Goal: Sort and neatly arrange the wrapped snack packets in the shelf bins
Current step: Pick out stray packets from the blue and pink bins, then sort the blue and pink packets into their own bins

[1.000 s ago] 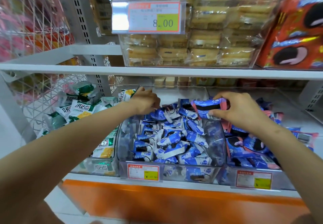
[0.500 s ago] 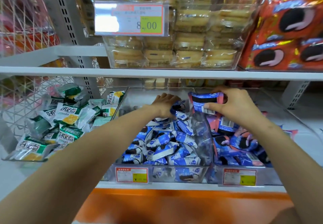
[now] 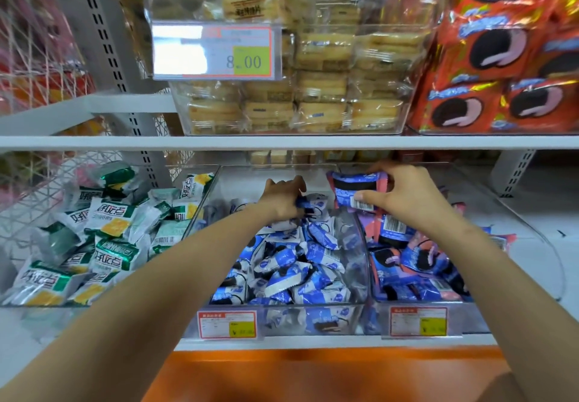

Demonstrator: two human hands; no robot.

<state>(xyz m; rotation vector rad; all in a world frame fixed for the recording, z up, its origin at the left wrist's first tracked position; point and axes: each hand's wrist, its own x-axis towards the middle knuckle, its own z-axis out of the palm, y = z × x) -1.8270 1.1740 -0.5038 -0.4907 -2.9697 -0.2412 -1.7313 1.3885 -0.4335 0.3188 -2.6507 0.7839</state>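
Note:
Three clear bins stand side by side on the lower shelf. The middle bin (image 3: 360,245) holds a heap of blue-and-white packets (image 3: 300,263). My left hand (image 3: 283,198) reaches to the back of that heap, its fingers curled round one blue-and-white packet (image 3: 313,205). The right bin (image 3: 539,235) holds blue-and-pink packets (image 3: 416,260). Above its back left corner my right hand (image 3: 407,194) pinches an upright blue-and-pink packet (image 3: 355,190), barcode facing me. The left bin (image 3: 200,210) is filled with green-and-white packets (image 3: 109,238).
The upper shelf board (image 3: 282,143) runs close above my hands. On it stand a clear bin of yellow cake packets (image 3: 297,100) with a price tag (image 3: 216,50), and red cookie packs (image 3: 501,57). Price labels (image 3: 227,325) hang on the bin fronts. White wire mesh (image 3: 37,57) is at the left.
My left hand has moved right and deeper into the middle bin and grips a packet there. My right hand has turned its blue-and-pink packet upright over the right bin.

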